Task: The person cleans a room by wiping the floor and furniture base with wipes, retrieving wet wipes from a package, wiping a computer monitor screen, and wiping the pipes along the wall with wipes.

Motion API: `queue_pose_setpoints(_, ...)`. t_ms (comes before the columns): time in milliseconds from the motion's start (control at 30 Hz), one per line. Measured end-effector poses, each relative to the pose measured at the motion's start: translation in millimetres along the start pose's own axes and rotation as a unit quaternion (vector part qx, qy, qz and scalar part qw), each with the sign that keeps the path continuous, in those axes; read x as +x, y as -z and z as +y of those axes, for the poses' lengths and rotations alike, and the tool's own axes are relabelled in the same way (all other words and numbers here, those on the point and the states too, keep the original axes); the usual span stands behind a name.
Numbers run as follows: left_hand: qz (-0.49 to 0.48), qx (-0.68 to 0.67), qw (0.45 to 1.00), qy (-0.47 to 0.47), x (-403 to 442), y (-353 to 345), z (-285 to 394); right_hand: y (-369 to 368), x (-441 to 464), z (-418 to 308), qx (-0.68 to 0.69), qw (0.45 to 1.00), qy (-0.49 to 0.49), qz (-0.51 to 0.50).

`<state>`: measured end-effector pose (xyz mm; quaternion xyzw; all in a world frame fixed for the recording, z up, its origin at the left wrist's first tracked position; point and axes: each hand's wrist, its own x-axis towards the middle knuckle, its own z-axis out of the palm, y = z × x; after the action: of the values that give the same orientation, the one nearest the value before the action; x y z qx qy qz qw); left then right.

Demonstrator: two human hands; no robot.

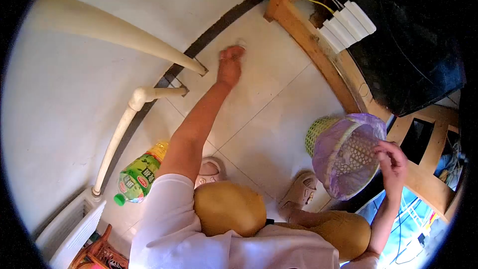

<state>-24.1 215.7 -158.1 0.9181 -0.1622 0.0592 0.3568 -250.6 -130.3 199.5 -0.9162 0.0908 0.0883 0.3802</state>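
My left hand (230, 66) reaches far forward, low over the tiled floor. Its fingers look curled and are blurred by motion; a small whitish, see-through thing shows at their tips, too smeared to name. On the right, my right hand (393, 163) grips the rim of a green lattice wastebasket (314, 137). The basket is tilted, its opening towards me, and a thin purple bin bag (334, 157) lines it and folds over the rim. Through the bag the holes of the basket wall show.
A large oil bottle (137, 177) with a green cap stands left of my left arm. Cream pipes (144, 97) run along the wall to a radiator (74, 224). At right is a wooden frame (323, 65) with a white power strip (347, 26) and cables.
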Motion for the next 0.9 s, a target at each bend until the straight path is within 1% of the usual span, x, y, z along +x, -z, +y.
queue_pose_setpoints(33,-0.097,-0.186,0.968,0.139,-7,9,32,10,-9,24,0.001,1.000,-0.003,-0.003)
queue_pose_setpoints(100,-0.142,-0.143,0.979,-0.015,-54,-25,31,29,-16,66,0.096,0.981,-0.055,0.160)
queue_pose_setpoints(133,-0.237,-0.192,0.950,0.073,-62,-2,64,34,-11,71,0.057,0.977,-0.039,0.202)
queue_pose_setpoints(167,-0.273,-0.139,0.952,0.001,-82,7,77,39,-10,77,0.052,0.973,-0.029,0.225)
queue_pose_setpoints(200,-0.201,-0.041,0.954,-0.218,-108,-10,60,42,-7,83,0.047,0.967,-0.017,0.248)
queue_pose_setpoints(233,-0.306,-0.148,0.937,-0.078,-115,-6,76,43,-5,84,0.047,0.966,-0.012,0.253)
queue_pose_setpoints(267,-0.289,-0.118,0.920,-0.236,-120,-1,74,43,-4,86,0.038,0.960,-0.024,0.276)
queue_pose_setpoints(300,-0.308,-0.157,0.922,-0.175,-116,-5,69,44,-4,88,0.028,0.954,-0.037,0.298)
queue_pose_setpoints(333,-0.327,-0.198,0.917,-0.112,-110,-11,64,46,-4,97,0.025,0.954,-0.035,0.298)
queue_pose_setpoints(367,-0.262,-0.294,0.919,0.028,-85,-8,68,49,-8,112,0.035,0.957,-0.029,0.286)
queue_pose_setpoints(400,-0.190,-0.380,0.889,0.169,-51,-9,66,50,-13,126,0.046,0.960,-0.023,0.274)
queue_pose_setpoints(433,-0.120,-0.308,0.941,0.074,-14,-4,61,51,-18,139,0.029,0.960,-0.084,0.265)
queue_pose_setpoints(467,-0.026,-0.197,0.980,-0.012,22,0,56,48,-24,146,0.072,0.961,-0.114,0.243)
queue_pose_setpoints(500,0.079,-0.082,0.991,-0.070,59,4,50,43,-28,144,0.073,0.961,-0.141,0.227)
queue_pose_setpoints(533,0.103,-0.020,0.990,-0.093,90,-1,38,40,-35,141,0.072,0.959,-0.173,0.213)
queue_pose_setpoints(567,0.088,-0.030,0.994,-0.064,112,-14,20,43,-45,152,0.057,0.960,-0.215,0.168)
queue_pose_setpoints(600,0.069,0.007,0.996,-0.056,126,-29,0,41,-50,152,0.014,0.963,-0.228,0.141)
queue_pose_setpoints(667,0.060,-0.029,0.995,-0.069,120,-51,-11,37,-66,159,0.020,0.956,-0.275,0.096)
queue_pose_setpoints(700,0.053,-0.033,0.996,-0.069,110,-59,-4,28,-68,157,0.058,0.951,-0.289,0.091)
queue_pose_setpoints(733,0.018,-0.059,0.990,-0.125,95,-66,3,20,-68,159,0.060,0.949,-0.294,0.093)
queue_pose_setpoints(767,-0.019,-0.085,0.980,-0.178,74,-73,11,13,-69,161,0.094,0.955,-0.277,0.051)
queue_pose_setpoints(800,-0.081,-0.293,0.944,-0.131,46,-91,11,7,-69,161,0.128,0.958,-0.256,0.008)
queue_pose_setpoints(833,-0.148,-0.119,0.962,-0.194,21,-72,34,-2,-68,159,0.096,0.957,-0.273,0.004)
queue_pose_setpoints(867,-0.191,-0.106,0.954,-0.206,-6,-62,50,-6,-69,162,0.100,0.957,-0.273,0.005)
queue_pose_setpoints(900,-0.189,-0.101,0.957,-0.197,-30,-55,65,-9,-70,167,0.134,0.941,-0.311,0.023)
